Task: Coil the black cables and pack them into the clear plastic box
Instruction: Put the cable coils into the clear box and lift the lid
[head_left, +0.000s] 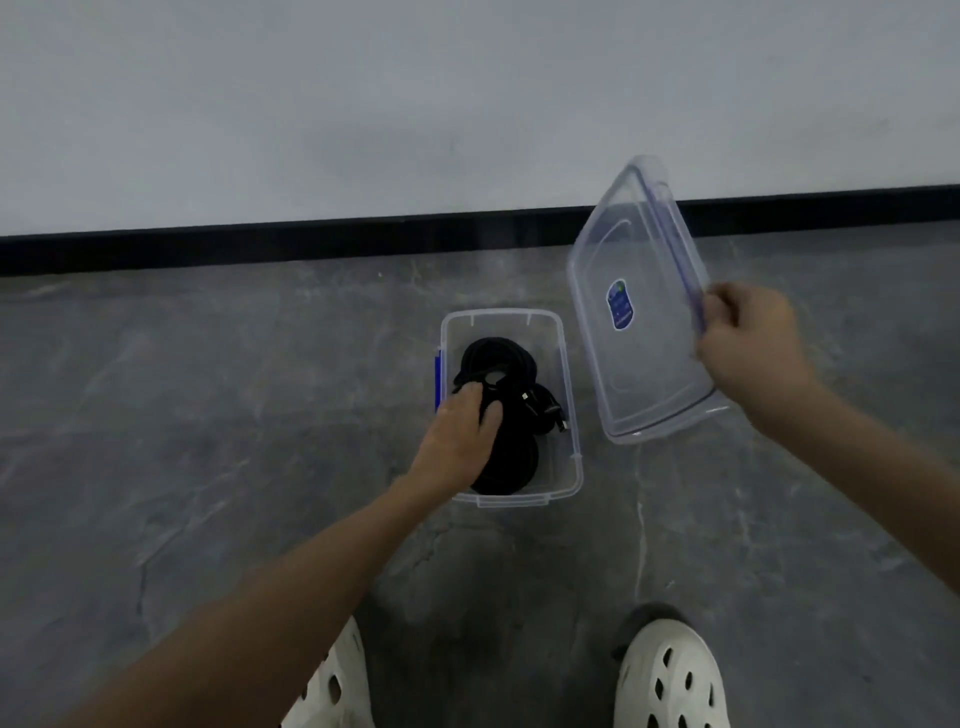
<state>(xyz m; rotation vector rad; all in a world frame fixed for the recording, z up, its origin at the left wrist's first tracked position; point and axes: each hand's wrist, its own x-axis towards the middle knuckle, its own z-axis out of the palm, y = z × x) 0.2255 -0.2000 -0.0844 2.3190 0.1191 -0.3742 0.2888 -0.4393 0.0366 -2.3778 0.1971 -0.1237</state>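
- Head view, looking down at grey floor (208, 415) beside a white wall (363, 104) with black skirting (260, 247).
- Straight ahead of the white clogs (670, 675): clear plastic box (570, 415), open, standing on the floor.
- Inside it: black cables (493, 353), coiled, bundle covers most of the bottom; connector ends poke toward the right wall.
- Down in the box: left hand (462, 431), fingers fairly straight and spread, pressing on top of the coils, not curled round anything.
- Up at right: right hand (748, 338) pinches the long edge of the lid (654, 364), fingers curled on its rim; lid is in the air, tilted, right of the box and apart from it.
- Blue sticker (621, 304) on lid; blue latch (438, 379) on box's left side.
- Progress, judged: coiling looks done, cables are packed; no loose cable on the floor in view.
- Left to do, likely: take the hand out of the box, bring lid over, seat it, snap latches. Late stage.
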